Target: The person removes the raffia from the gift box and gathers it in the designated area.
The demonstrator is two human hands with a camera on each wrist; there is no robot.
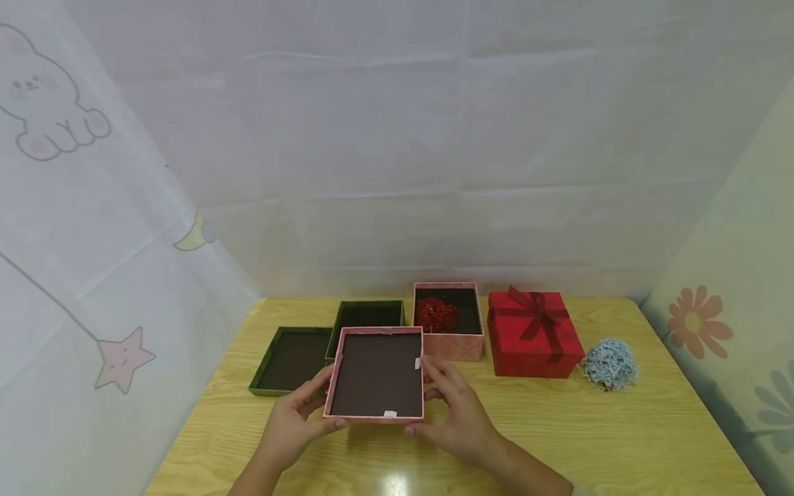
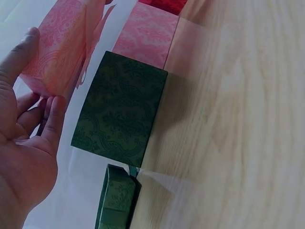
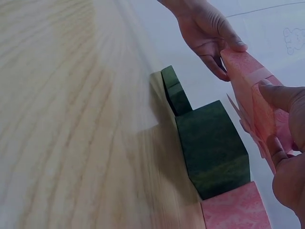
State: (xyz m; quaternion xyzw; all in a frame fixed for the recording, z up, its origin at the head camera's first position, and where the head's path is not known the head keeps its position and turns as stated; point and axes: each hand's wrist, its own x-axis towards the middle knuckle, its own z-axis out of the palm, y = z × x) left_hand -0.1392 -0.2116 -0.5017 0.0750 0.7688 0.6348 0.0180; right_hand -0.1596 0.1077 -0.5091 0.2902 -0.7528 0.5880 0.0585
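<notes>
Between both hands is a pink box lid, raised over the table with its dark inside toward the head camera. My left hand grips its left edge, thumb at the near corner. On the opposite side, my right hand holds the right edge. In the left wrist view the patterned outside of the lid shows, with pink ribbon on its far face. Behind it stands an open green box, partly hidden by the lid. The open pink box beside it contains red shredded paper.
Left of the green box, a green lid lies inside up. A closed red box with a dark red bow stands to the right, next to a pile of pale blue shredded paper. White printed cloth hangs behind the wooden table.
</notes>
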